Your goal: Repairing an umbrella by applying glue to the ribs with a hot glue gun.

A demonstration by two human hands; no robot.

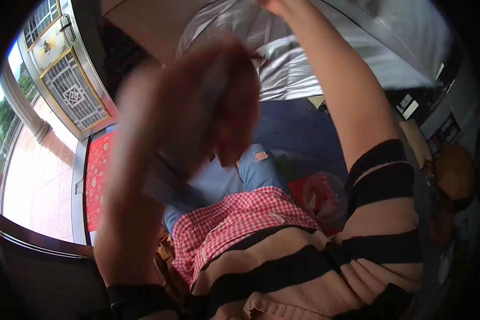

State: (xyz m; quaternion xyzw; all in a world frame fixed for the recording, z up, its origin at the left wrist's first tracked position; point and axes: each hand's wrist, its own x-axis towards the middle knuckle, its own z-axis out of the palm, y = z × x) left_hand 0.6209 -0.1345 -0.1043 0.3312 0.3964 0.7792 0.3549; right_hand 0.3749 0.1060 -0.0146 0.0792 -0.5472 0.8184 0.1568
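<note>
My left hand (pixel 197 106) is raised close to the camera and blurred. Its fingers are curled around a grey flat thing (pixel 165 178) that runs down through the palm; what it is I cannot make out. My right arm in a striped sleeve reaches up and away. My right hand (pixel 274 5) is cut off by the top edge, right at a sheet of silver-grey fabric (pixel 288 64). Whether it grips the fabric is not visible. Below are my jeans with a torn knee (pixel 258 165) and a red checked shirt (pixel 234 224).
A blue cloth (pixel 296 133) lies under the grey fabric. A clear plastic tub (pixel 325 194) with red contents sits by my right leg. A red patterned mat (pixel 98 176) and a gold-framed door (pixel 72 90) are on the left, and brown objects (pixel 453 173) on the right.
</note>
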